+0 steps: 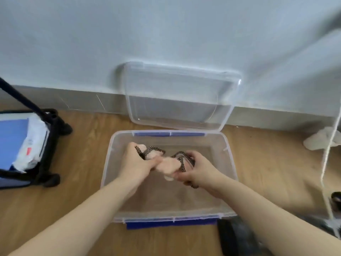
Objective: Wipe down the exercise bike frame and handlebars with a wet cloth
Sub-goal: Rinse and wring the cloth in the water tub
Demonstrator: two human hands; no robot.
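So both hands are down over a clear plastic tub that sits on the wooden floor, and the cloth is right there between them, held above the inside of the tub. It's a pinkish cloth with a black-and-white checked trim, and it's twisted into a tight rope shape. The left hand has its grip wrapped round one end, fingers curled over it, with a loop of the trim poking out past the knuckles. The right hand is doing the same on the other end, grip closed round the cloth with the trim looped over its fingers. Can't really tell if there's water in the tub, the bottom just looks brownish through the plastic. The tub has a blue latch on the far edge and another on the near edge. Its clear lid is propped upright against the pale wall just behind it. Off to the left there's a black cart holding blue and white stuff. On the right a thin white frame stands, with a pale rag on the floor behind it.
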